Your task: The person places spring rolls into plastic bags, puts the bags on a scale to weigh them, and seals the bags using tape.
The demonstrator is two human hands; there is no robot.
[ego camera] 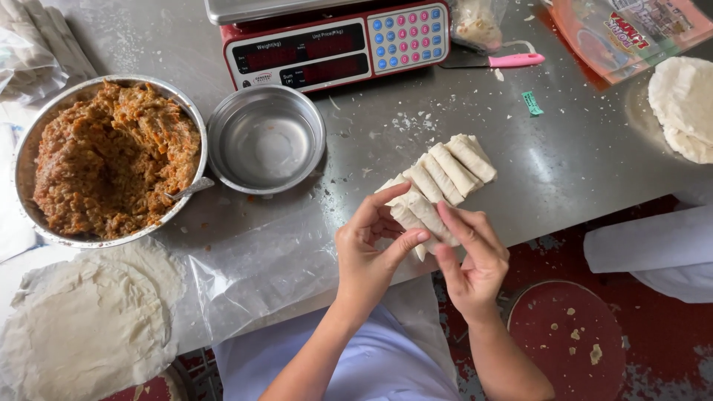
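Note:
My left hand [369,252] and my right hand [471,256] meet at the table's front edge, both pinching a pale wrapped roll [413,220]. It lies at the near end of a row of several finished rolls [451,167] on the steel table [564,163]. A large metal bowl of orange-brown minced filling [111,160] with a spoon handle [189,190] in it sits at the left.
An empty small steel bowl [266,139] stands beside the filling. A red scale [334,41] is at the back, a pink-handled tool [512,60] to its right. Thin round wrappers [82,327] lie at the near left, more wrappers [683,108] at the far right. A red stool [568,341] is below.

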